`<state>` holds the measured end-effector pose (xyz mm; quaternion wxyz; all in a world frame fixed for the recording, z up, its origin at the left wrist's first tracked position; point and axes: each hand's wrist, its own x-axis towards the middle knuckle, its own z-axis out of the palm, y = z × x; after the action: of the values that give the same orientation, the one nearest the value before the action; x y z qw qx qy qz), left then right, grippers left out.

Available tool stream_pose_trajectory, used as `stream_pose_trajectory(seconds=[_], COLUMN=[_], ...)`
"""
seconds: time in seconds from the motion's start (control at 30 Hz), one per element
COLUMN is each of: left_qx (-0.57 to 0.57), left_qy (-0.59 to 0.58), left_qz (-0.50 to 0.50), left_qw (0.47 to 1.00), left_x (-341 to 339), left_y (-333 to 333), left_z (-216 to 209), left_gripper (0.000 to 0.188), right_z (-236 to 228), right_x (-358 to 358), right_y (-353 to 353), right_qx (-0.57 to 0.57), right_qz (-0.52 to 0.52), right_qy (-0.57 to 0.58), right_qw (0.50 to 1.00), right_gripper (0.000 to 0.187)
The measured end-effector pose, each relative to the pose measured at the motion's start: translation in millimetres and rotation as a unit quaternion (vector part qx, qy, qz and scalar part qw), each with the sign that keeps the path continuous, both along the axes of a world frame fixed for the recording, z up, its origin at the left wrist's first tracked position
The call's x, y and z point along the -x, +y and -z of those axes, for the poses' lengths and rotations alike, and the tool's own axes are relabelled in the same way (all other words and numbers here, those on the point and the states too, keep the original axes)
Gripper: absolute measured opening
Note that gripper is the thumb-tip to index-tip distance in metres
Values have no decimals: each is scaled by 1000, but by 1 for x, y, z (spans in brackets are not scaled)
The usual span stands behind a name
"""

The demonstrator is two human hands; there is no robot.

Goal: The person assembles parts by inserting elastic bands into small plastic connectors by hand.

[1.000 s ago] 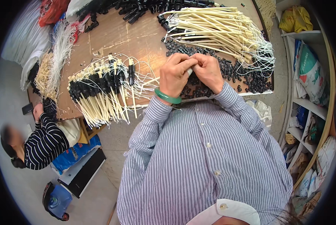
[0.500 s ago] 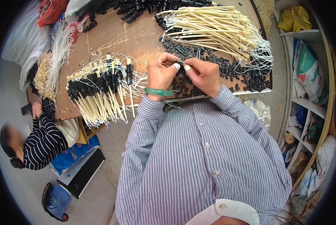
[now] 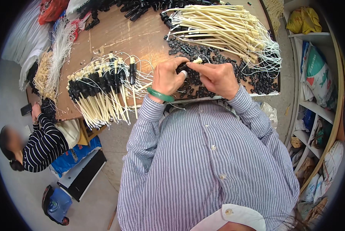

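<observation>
My left hand (image 3: 167, 77), with a green bangle at its wrist, is closed around a small black plastic fitting (image 3: 182, 67) above the front of the table. A cream tip (image 3: 197, 61) with a thin white cord shows beside the fitting; whether the two are joined is hard to tell. My right hand (image 3: 219, 79) stretches its index finger to the fitting's upper end, thumb held apart and nothing visible in its grasp. Left of my hands lie finished-looking cream sticks with black sleeves (image 3: 103, 82). Small black plastic pieces (image 3: 201, 90) are scattered beneath and beyond my hands.
A heap of cream sticks with white cords (image 3: 222, 30) lies at the far right of the brown table (image 3: 114, 36). Larger black fittings (image 3: 137, 9) pile at the back. White cord bundles (image 3: 60, 50) hang left, near a seated person (image 3: 45, 146). Shelves (image 3: 315, 111) stand right.
My right hand has moved slightly right and gone from a pinch to a stretched index finger. My left hand still holds the black fitting; a cream tip now shows beyond the fingers.
</observation>
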<state>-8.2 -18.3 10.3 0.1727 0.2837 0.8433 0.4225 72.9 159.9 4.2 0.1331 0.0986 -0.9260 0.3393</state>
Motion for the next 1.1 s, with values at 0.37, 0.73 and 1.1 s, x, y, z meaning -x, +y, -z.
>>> stream_pose_trajectory(seconds=[0.37,0.73,1.1], left_qx=[7,56,138], left_qy=[281,327,175], left_qz=[-81,-184,-126], left_qw=[956,925,967], left_x=[-13,35,123], left_y=[-26,-37,29], left_z=[-8,4,33], left_gripper=[28,45,12], right_z=[-13,5,9], right_x=[16,7,15], right_y=[-34,-31,51], right_qx=[160,-33,-185], right_qz=[65,-15,217], right_qy=[-83,11,-92], right_qw=[981,999,954], right_gripper=[29,24,4])
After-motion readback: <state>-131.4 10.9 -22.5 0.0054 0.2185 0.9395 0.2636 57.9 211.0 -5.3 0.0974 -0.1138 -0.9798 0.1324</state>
